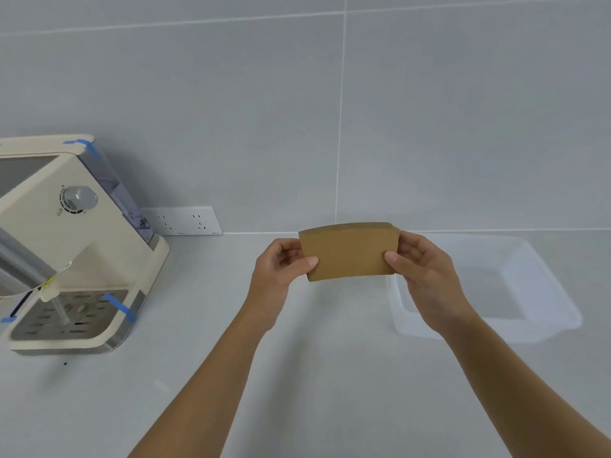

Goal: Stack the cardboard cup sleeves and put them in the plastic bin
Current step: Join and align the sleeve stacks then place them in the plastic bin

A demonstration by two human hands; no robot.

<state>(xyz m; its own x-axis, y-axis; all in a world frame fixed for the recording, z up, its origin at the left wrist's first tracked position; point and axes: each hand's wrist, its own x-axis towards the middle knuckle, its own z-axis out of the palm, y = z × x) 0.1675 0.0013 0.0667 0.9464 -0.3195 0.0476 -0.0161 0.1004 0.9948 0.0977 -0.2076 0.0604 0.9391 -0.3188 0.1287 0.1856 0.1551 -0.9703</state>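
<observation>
A flat stack of brown cardboard cup sleeves (348, 251) is held upright in the air above the grey counter, between both hands. My left hand (281, 269) grips its left end, thumb on the front face. My right hand (426, 279) grips its right end the same way. The clear plastic bin (542, 292) sits on the counter to the right, just behind and below my right hand. It looks empty, and my right wrist covers its near-left corner.
A cream coffee machine (66, 246) with blue tape strips stands at the left on the counter, its drip tray toward me. A white wall socket strip (185, 221) sits on the tiled wall behind it.
</observation>
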